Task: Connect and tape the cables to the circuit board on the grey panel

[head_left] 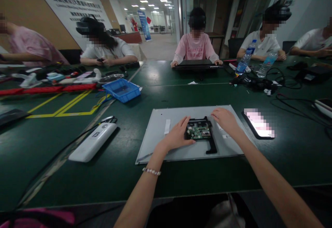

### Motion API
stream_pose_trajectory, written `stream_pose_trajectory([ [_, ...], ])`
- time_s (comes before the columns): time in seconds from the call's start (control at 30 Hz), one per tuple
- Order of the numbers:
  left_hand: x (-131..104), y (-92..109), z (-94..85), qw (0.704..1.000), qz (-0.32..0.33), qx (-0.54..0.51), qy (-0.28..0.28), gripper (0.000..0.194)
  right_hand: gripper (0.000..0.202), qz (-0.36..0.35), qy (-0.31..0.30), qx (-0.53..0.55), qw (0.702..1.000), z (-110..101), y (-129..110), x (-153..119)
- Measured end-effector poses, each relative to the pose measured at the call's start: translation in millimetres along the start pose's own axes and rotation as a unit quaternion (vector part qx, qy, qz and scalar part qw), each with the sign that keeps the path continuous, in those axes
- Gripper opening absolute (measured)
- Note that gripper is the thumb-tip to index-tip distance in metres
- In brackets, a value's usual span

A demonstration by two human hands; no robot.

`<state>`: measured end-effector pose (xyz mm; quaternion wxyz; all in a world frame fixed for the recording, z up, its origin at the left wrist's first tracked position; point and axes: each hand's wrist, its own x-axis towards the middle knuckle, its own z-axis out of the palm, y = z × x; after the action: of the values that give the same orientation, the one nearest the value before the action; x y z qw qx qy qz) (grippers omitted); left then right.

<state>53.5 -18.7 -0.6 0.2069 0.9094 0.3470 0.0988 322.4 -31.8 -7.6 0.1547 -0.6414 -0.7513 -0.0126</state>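
Note:
A flat grey-white panel [153,127], like the back of a display, lies on the green table in front of me. On its middle is a black bracket [213,145] around a green circuit board [198,131]. My left hand [177,133] grips the bracket's left side, thumb along the lower edge and fingers by the upper left corner. By the bracket's upper right corner, my right hand [225,119] rests with fingers bent and drawn together; what they hold, if anything, is hidden. A small white strip [167,126] is on the panel left of the board.
To the right lies a phone [259,124] with a lit screen. A white power bank [94,141] with a cable is at left, behind it a blue tray [123,89]. Bottles [246,58] and cables stand farther right. Several people sit opposite, one holding a black panel [195,64].

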Motion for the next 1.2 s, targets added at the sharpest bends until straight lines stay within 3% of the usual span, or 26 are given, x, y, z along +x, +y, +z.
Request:
stream_pose_trajectory([
  [0.17,0.7,-0.1,0.5,1.000,-0.002,-0.004,0.002,0.102,0.027,0.032,-0.021,0.078,0.996,11.3,14.5,-11.8],
  [0.33,0.1,1.4,-1.4,1.000,-0.001,-0.007,-0.002,0.100,0.031,0.065,-0.009,0.148,0.987,2.4,30.2,-19.4],
  [0.5,0.4,1.3,-1.6,1.000,-0.002,-0.006,-0.010,0.101,0.034,0.104,-0.079,0.198,0.971,-5.8,45.0,-28.3],
  [0.63,1.2,0.9,-1.7,1.000,0.005,0.005,-0.010,0.100,0.026,0.115,-0.111,0.186,0.970,-5.3,47.8,-28.2],
  [0.87,1.4,2.7,-2.8,1.000,-0.007,0.013,-0.018,0.101,0.022,0.152,-0.101,0.142,0.973,-6.6,56.9,-27.8],
  [1.1,0.8,2.6,-2.8,1.000,-0.002,0.019,-0.016,0.100,0.023,0.178,-0.066,0.084,0.978,-2.3,61.5,-31.4],
  [1.2,0.4,2.9,-3.1,1.000,-0.005,0.014,-0.018,0.099,0.027,0.144,-0.027,0.064,0.987,-3.5,55.2,-30.0],
])
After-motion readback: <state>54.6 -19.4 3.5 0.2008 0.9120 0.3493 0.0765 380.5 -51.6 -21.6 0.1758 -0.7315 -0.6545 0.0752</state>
